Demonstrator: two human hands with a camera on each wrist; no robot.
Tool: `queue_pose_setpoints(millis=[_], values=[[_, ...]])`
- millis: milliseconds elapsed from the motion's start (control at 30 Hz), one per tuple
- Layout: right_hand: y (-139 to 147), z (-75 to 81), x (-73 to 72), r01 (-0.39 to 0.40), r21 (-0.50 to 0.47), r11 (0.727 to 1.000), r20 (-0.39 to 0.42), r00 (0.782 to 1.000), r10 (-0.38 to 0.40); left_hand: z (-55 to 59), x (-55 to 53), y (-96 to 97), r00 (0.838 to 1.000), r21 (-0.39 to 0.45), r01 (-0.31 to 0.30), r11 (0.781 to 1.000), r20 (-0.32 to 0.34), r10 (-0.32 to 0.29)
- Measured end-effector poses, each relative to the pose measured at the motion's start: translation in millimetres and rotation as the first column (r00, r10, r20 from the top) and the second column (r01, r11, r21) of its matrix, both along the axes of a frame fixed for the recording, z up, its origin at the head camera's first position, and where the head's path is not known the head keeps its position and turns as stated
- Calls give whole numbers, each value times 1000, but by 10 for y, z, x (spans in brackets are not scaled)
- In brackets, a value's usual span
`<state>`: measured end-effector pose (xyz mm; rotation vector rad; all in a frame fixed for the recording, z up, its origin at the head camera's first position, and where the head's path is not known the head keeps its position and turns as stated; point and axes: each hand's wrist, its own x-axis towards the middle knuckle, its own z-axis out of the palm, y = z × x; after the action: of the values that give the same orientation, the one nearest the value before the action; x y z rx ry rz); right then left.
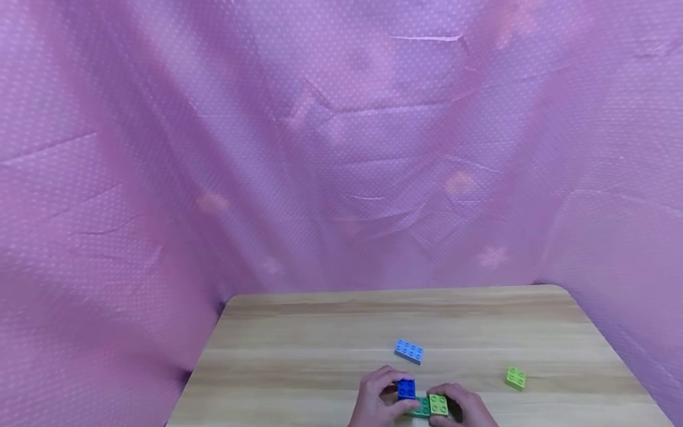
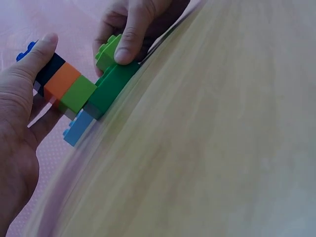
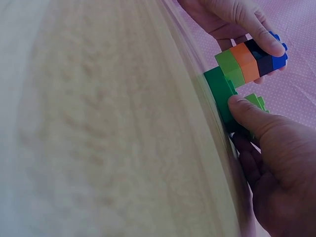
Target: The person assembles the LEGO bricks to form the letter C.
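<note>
My left hand (image 1: pixel 381 396) grips an upright tower of bricks between thumb and fingers. From the top down it has a blue brick (image 1: pixel 407 388), a black brick (image 2: pixel 51 68), an orange brick (image 2: pixel 61 81) and a lime brick (image 2: pixel 79 94). Its bottom meets one end of a long green brick (image 3: pixel 218 91) on the table; whether they are joined I cannot tell. A second lime brick (image 1: pixel 439 405) sits on the green brick's other end. My right hand (image 1: pixel 465 406) holds this end, its thumb against the green brick's side.
A light blue brick (image 1: pixel 409 351) lies on the wooden table (image 1: pixel 299 332) beyond my hands. Farther right lies another lime brick (image 1: pixel 515 378). Pink dotted cloth (image 1: pixel 341 178) hangs behind the table and along both sides.
</note>
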<state>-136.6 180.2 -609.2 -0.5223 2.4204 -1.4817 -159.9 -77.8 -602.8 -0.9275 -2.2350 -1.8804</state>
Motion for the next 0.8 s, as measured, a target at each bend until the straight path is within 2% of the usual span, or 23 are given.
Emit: queue_pose_setpoints(millis=[200,433,667,800], values=[[29,10,11,13,-12,1000,38,999,-12,-10,-11,27,1000,-12,3,1000,-27,-4],[12,19,36,12,-5,1000,33,999,-12,-52,-4,32,1000,-17,10,1000,26,-10],[-6,24,46,-4,-19,1000,46,999,5,-126,4,9,1000,-11,1,1000,-11,-1],[17,20,44,2,-20,1000,61,998,-1,-141,-8,2,999,-36,8,999,-31,-9]])
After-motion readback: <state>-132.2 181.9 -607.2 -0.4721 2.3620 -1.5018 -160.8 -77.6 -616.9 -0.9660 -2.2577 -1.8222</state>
